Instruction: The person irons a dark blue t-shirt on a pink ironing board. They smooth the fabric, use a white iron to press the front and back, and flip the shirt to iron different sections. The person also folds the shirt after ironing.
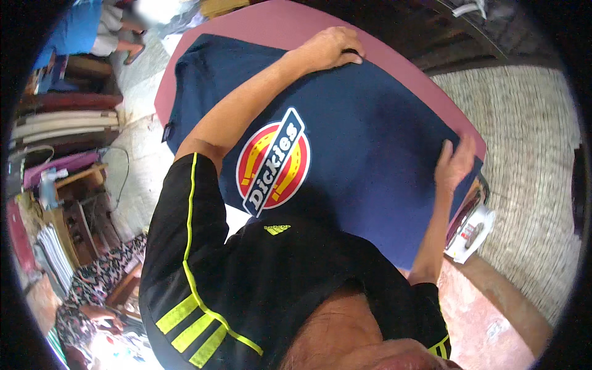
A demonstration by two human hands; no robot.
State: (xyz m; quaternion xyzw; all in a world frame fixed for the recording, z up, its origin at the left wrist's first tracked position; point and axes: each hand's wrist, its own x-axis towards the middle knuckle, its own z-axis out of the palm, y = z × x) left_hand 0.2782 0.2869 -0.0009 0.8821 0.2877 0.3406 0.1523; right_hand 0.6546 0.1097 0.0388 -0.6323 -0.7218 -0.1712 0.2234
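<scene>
A navy blue garment (376,135) with a large red, yellow and white printed emblem lies spread over a pink padded board (407,68). A small dark tag (166,132) sticks out at its left edge. My left hand (330,49) reaches across to the garment's far edge, its fingers curled and closed on the cloth. At the right edge, my right hand (455,161) rests on the fabric with thumb and fingers apart. Just nearer than that hand, a white appliance that looks like an iron (472,233) stands beside the board, partly hidden.
Stacks of folded cloth and boards (68,123) fill shelves along the left. A person in a blue top (74,31) is at the far left; another in patterned clothing (105,274) is at the near left. Striped matting (512,154) lies to the right.
</scene>
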